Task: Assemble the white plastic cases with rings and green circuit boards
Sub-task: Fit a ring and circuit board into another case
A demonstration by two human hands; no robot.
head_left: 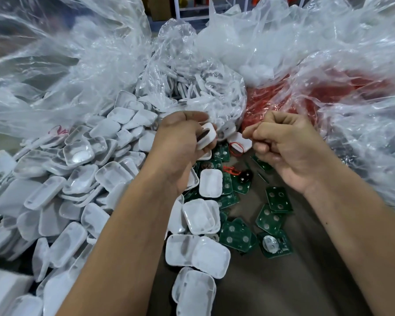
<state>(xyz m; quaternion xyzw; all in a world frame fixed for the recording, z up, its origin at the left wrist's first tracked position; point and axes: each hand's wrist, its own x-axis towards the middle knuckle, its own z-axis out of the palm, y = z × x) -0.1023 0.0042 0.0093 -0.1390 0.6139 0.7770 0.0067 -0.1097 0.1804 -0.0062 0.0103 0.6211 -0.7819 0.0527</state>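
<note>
Left hand [180, 142] gripping white case [206, 137], fingers curling round it, dark piece showing at case's inner edge under thumb. Right hand [290, 144] hovering beside, fingers curled tight, thumb and forefinger pinching together; whether anything is lying between them, cannot tell. Red ring [236, 148] lying below, between both hands. Green circuit boards [269, 218] scattering over table. Loose white cases [78, 179] piling at left.
</note>
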